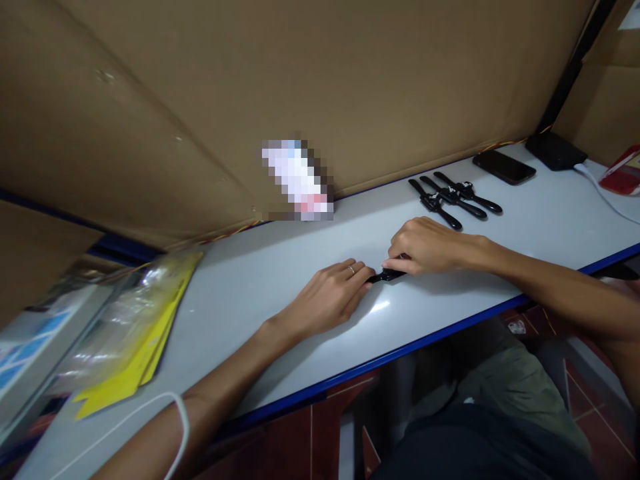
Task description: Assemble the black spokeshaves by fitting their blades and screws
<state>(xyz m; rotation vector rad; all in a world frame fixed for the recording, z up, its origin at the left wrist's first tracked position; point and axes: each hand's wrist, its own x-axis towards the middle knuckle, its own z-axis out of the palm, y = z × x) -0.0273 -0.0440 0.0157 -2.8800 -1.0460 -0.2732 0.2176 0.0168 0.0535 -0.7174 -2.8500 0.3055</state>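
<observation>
Both hands are on one black two-handled tool, which looks like a spokeshave [384,275], low over the white tabletop [240,300]. My left hand [334,288], with a ring on one finger, closes on the tool's left handle. The right hand [417,245] wraps the other end, fingers curled near the middle part. Most of the tool is hidden under my fingers; only its centre shows. Beyond my right hand, three similar black spokeshaves [454,200] lie side by side with small pale patches at their middles.
At the back right lie a black phone [504,167], a black box [555,152] with a white cable, and a red item [621,172]. Clear plastic bags and yellow sheets [145,353] are at left. A cardboard wall [350,80] stands behind; a blurred-out item leans there.
</observation>
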